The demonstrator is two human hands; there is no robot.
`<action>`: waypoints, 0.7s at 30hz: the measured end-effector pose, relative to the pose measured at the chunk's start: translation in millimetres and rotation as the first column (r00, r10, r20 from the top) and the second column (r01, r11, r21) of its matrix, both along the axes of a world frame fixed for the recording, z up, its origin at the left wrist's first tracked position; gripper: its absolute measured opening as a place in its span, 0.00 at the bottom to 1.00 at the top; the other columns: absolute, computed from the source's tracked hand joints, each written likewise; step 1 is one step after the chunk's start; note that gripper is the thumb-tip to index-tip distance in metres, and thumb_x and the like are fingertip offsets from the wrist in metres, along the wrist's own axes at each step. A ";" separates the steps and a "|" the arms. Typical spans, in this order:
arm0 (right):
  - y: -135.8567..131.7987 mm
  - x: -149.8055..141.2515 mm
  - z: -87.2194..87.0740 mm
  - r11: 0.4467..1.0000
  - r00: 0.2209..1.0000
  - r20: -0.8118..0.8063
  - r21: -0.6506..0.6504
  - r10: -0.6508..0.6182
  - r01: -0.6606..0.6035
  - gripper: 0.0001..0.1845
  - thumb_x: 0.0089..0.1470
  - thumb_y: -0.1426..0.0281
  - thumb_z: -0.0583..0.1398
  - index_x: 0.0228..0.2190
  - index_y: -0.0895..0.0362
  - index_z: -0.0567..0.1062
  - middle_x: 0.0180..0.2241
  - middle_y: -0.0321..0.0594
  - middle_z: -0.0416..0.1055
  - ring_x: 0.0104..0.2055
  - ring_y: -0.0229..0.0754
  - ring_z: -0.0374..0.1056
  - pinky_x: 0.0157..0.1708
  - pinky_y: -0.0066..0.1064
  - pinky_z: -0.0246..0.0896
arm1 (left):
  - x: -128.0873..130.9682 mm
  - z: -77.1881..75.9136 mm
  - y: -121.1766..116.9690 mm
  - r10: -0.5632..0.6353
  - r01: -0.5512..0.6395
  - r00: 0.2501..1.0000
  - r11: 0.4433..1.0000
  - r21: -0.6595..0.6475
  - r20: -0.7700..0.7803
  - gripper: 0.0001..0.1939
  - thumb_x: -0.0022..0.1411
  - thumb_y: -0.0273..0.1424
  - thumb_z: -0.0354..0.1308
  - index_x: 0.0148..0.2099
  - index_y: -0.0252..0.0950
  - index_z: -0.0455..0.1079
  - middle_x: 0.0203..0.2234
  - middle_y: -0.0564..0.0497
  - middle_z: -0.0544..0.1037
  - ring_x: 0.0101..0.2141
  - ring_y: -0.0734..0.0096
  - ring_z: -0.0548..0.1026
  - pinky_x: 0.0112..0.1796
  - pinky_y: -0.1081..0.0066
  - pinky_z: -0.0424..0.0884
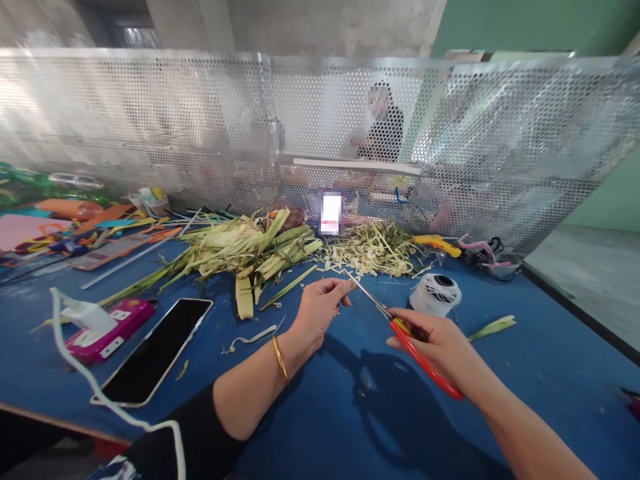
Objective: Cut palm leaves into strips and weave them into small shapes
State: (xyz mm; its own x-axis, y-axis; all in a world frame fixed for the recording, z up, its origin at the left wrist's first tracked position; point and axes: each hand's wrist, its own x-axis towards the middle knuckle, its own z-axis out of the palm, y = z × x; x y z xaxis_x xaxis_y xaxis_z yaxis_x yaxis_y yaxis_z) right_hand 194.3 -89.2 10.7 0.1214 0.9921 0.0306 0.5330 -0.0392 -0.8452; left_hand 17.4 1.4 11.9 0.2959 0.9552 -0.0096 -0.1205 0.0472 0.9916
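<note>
Two piles of plant material on the blue table point(545, 393) suggest work that is partway along. The pile of stalks and husks point(235, 243) holds long pieces that look whole or only roughly trimmed, so a good share seems left to deal with. Beside it, the heap of thin shreds point(383, 250) points to a fair amount of cutting or stripping done. No finished piece can be made out.

The right hand point(440, 340) is closed around the handles of the red scissors point(420, 360), whose blades appear together or nearly so, their tips just beside the fingertips of the left hand point(320, 307). That hand has its thumb and fingers pinched together over the table; whatever lies between them is too small to tell, so whether a cut is under way is unclear. A pale strip point(256, 336) lies near the left wrist, a short green piece point(493, 327) beyond the right hand, and a spool of white thread point(435, 297) near the scissors.

No writing can be read: the spool shows no legible label, the phone point(157, 353) has a dark screen, and the magenta power strip point(113, 331) bears no readable brand.
</note>
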 end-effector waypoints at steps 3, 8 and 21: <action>3.2 5.2 -3.8 0.999 0.987 0.155 0.031 -0.040 0.035 0.24 0.45 0.56 0.62 0.43 0.53 0.75 0.28 0.36 0.76 0.29 0.45 0.70 0.28 0.31 0.64 | 0.1 1.5 -1.9 -0.006 0.005 1.000 1.000 -0.023 -0.013 0.12 0.53 0.37 0.59 0.27 0.32 0.70 0.17 0.56 0.70 0.14 0.85 0.58 0.17 0.78 0.50; 9.3 10.4 -10.9 0.998 0.682 0.729 0.030 -0.055 0.048 0.19 0.51 0.62 0.58 0.44 0.55 0.73 0.36 0.46 0.77 0.36 0.52 0.72 0.30 0.35 0.61 | -0.4 8.3 -7.1 -0.065 0.069 0.997 0.987 -0.148 0.030 0.07 0.58 0.30 0.53 0.32 0.33 0.69 0.26 0.50 0.77 0.21 0.79 0.71 0.22 0.78 0.62; 5.9 6.3 -14.8 0.978 0.696 0.717 0.175 -0.047 -0.114 0.12 0.54 0.66 0.55 0.37 0.54 0.75 0.35 0.44 0.72 0.36 0.47 0.70 0.34 0.34 0.62 | 4.8 11.6 -16.0 -0.157 0.167 0.985 0.971 -0.172 0.069 0.06 0.56 0.24 0.55 0.37 0.33 0.70 0.34 0.47 0.80 0.31 0.74 0.76 0.34 0.74 0.68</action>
State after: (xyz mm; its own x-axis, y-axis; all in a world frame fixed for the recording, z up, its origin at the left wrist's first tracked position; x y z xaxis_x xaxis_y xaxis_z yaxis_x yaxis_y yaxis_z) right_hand 200.6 -83.3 -4.1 -0.0502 0.9582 0.2816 0.9747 0.1085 -0.1954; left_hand 22.2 -14.7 23.4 0.4511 0.8792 -0.1533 -0.1508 0.2443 0.9579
